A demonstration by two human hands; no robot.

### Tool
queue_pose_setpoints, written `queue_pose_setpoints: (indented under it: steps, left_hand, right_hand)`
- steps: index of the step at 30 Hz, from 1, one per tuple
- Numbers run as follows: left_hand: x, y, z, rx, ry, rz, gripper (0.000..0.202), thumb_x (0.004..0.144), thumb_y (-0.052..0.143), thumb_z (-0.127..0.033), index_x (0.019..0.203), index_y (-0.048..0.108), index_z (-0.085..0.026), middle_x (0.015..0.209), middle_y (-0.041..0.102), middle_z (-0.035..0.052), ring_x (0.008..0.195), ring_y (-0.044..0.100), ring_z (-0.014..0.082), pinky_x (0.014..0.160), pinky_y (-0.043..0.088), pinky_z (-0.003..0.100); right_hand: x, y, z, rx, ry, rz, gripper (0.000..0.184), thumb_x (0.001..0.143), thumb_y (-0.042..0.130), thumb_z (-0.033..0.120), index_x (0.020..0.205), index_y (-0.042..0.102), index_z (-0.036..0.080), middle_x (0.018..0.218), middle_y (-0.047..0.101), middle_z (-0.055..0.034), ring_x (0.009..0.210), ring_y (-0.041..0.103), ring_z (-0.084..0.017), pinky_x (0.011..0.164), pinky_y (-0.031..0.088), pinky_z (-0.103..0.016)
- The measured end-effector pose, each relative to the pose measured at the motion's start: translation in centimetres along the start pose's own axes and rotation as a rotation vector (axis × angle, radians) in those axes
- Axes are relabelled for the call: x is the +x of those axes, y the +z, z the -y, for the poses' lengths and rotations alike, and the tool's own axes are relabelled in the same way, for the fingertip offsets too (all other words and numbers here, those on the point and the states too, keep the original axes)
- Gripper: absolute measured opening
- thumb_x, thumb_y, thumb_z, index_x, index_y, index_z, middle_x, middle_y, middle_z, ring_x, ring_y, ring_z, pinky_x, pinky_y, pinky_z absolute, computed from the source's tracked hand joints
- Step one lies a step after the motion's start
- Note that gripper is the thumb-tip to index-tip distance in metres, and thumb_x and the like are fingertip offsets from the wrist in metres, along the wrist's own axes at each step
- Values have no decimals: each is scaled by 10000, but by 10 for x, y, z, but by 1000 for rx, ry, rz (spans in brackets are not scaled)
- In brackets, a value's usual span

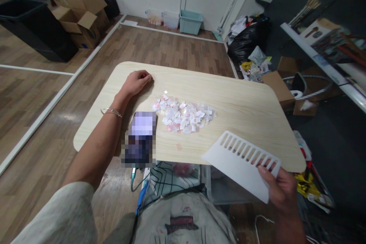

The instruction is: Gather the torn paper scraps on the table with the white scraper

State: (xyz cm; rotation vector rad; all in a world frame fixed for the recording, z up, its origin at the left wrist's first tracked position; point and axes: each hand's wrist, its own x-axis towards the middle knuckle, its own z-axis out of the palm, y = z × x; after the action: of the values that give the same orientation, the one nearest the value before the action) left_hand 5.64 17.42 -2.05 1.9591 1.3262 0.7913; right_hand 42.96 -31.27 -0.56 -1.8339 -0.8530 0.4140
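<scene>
My right hand (281, 188) grips the lower right end of a flat white slotted plate (240, 166), thumb on top. A row of long openings runs along its far side, and it is tilted over the table's near right edge. At the far left of the pale wooden table (246, 103) rests my left hand (139, 81), its fingers curled closed with nothing showing in them. A loose pile of small clear packets with white and pinkish bits (185, 116) lies mid-table, apart from both hands. A phone (141, 133), pixelated, is beside my left forearm.
Below the table's near edge is a clear plastic bin (225, 187). A cable (133, 181) hangs under the phone. Cardboard boxes (81, 19) and a black bin (37, 26) stand far left. Black bags (248, 40) and an open carton (281, 84) lie right of the table.
</scene>
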Motion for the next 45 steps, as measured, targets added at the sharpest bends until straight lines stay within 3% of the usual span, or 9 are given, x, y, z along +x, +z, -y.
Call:
queue_pose_setpoints:
  steps: [4, 9, 13, 21, 24, 28, 34, 39, 45]
  left_hand:
    - [1, 1, 3, -20, -14, 0, 159, 910, 718, -385, 872, 745, -232, 761, 678, 61, 765, 560, 238, 758, 445, 406]
    - [0, 1, 3, -34, -39, 4, 163, 913, 719, -388, 891, 752, -230, 755, 665, 63, 761, 547, 239, 746, 441, 401]
    - [0, 1, 2, -32, -52, 15, 162, 933, 711, -366, 901, 763, -216, 771, 660, 60, 754, 538, 229, 768, 445, 404]
    - [0, 1, 1, -18, -49, 1, 170, 954, 708, -351, 896, 776, -206, 777, 686, 59, 772, 561, 237, 786, 467, 392]
    - [0, 1, 1, -5, -40, -6, 178, 960, 708, -349, 888, 773, -200, 776, 707, 59, 772, 577, 234, 784, 459, 384]
    - [1, 1, 2, -10, -41, -1, 182, 959, 707, -362, 892, 773, -207, 778, 711, 62, 779, 586, 241, 759, 449, 381]
    - [0, 1, 2, -43, -33, 13, 162, 971, 704, -328, 880, 776, -214, 793, 695, 67, 772, 575, 237, 753, 452, 400]
    - [-1, 2, 2, -56, -48, -7, 174, 995, 704, -319, 887, 773, -200, 728, 629, 41, 730, 540, 217, 723, 431, 394]
    - [1, 3, 4, -60, -32, -1, 156, 999, 715, -294, 898, 772, -190, 737, 642, 42, 742, 532, 207, 718, 414, 378]
  right_hand:
    - [-8, -35, -15, 66, 129, -186, 452, 725, 1079, 617, 931, 968, 230, 961, 942, -119, 786, 877, -357, 623, 705, -422]
    - [-14, -70, -17, 72, 313, -241, 599, 576, 1159, 640, 965, 955, 233, 979, 943, -129, 746, 851, -343, 585, 702, -427]
    - [-7, -81, -15, 73, 288, -311, 632, 534, 1173, 663, 958, 952, 250, 968, 932, -139, 710, 826, -322, 575, 693, -434]
    - [20, -91, -19, -9, 296, -202, 492, 467, 1160, 624, 723, 878, 313, 791, 851, -156, 683, 810, -399, 546, 626, -525]
    - [28, -74, -6, 96, 261, -247, 478, 525, 1153, 599, 819, 914, 308, 885, 883, -136, 726, 824, -365, 643, 674, -522]
    - [36, -15, 16, 182, 84, -215, 480, 651, 1111, 660, 847, 921, 265, 918, 900, -117, 786, 842, -323, 689, 676, -434]
    - [36, 60, 25, 97, -59, 149, 409, 870, 994, 643, 888, 952, 237, 848, 903, -81, 757, 861, -327, 678, 672, -401]
    - [35, 79, 28, 11, -201, 292, 372, 1051, 846, 583, 1007, 998, 246, 940, 944, -86, 816, 906, -323, 726, 706, -378]
    - [41, 78, 33, -71, -370, 304, 384, 1036, 826, 539, 829, 966, 248, 770, 897, -71, 618, 850, -289, 579, 673, -340]
